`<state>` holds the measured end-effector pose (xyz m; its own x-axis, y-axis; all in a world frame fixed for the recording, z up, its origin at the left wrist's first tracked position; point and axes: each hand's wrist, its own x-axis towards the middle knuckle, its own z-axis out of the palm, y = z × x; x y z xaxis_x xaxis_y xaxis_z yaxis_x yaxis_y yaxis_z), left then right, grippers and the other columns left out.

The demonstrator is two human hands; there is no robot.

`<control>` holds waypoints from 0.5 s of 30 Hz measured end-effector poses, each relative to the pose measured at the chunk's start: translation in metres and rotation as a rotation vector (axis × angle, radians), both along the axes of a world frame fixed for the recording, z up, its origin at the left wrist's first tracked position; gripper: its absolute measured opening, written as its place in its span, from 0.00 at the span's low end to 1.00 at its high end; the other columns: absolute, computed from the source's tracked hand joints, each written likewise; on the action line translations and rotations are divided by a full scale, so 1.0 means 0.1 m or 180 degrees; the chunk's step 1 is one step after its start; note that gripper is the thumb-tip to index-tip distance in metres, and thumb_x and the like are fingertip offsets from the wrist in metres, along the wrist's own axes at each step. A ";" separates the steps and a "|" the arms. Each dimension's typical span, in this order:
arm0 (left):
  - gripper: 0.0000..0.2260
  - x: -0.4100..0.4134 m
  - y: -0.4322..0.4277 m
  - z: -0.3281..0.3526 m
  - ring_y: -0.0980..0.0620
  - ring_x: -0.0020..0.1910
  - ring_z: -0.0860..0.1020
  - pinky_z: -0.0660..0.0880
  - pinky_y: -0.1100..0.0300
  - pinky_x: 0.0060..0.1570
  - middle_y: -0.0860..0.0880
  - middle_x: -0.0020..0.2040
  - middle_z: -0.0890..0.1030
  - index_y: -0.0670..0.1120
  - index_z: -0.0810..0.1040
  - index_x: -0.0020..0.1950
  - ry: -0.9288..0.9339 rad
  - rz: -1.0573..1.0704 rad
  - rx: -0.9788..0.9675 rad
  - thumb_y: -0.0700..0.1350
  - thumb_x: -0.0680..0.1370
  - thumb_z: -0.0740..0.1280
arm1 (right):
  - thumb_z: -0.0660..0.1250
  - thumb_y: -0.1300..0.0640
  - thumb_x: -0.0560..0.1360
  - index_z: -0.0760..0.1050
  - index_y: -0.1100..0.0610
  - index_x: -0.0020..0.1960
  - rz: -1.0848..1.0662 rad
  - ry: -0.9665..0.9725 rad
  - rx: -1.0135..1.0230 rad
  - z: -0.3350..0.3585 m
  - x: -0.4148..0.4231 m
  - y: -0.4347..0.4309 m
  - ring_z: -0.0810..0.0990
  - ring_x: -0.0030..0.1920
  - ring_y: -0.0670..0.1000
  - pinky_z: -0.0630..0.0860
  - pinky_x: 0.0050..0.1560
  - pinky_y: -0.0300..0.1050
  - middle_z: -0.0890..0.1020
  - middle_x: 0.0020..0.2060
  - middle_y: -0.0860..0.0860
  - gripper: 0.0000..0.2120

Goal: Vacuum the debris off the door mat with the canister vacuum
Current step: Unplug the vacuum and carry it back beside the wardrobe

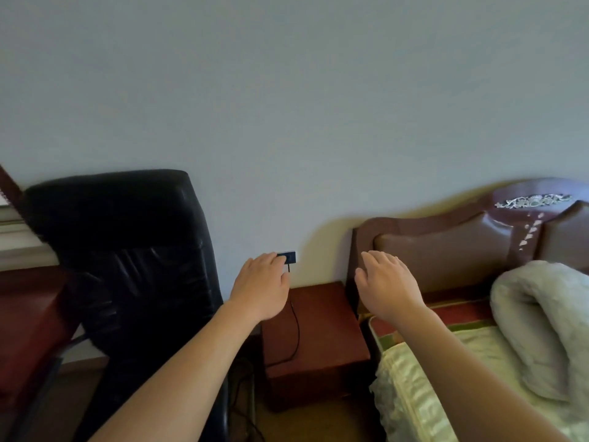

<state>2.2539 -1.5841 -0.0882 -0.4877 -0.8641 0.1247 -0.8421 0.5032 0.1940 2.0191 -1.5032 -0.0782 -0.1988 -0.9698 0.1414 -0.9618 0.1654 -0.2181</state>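
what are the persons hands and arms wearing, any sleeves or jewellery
Nothing worn shows: the left hand and right hand are ungloved, and both forearms are uncovered to the frame's bottom edge. No sleeves, watch, rings, bands or markings visible.

Dim indoor scene with soft, flat light. The grey-blue wall [287, 90] is evenly lit, with no glare. Light comes from the right: the headboard [446, 244] throws a soft, yellow-edged shadow leftward onto the wall. The black chair [127, 250] is nearly lost in darkness, showing only faint sheen on its creases. The blanket [541, 314] and bed [430, 393] are the brightest areas. The left hand [263, 285] and right hand [387, 283] look slightly soft. Wide-angle distortion bends and tilts shapes near the edges, and the lower left corner is murky.
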 end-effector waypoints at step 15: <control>0.21 0.10 -1.55 -0.41 0.47 0.70 0.70 0.65 0.50 0.72 0.47 0.71 0.73 0.44 0.69 0.75 -0.0112 0.0357 0.0086 0.50 0.86 0.51 | 0.54 0.52 0.83 0.75 0.59 0.61 0.0307 0.0073 0.0137 -0.31 0.03 -1.80 0.74 0.64 0.57 0.65 0.66 0.50 0.79 0.60 0.55 0.16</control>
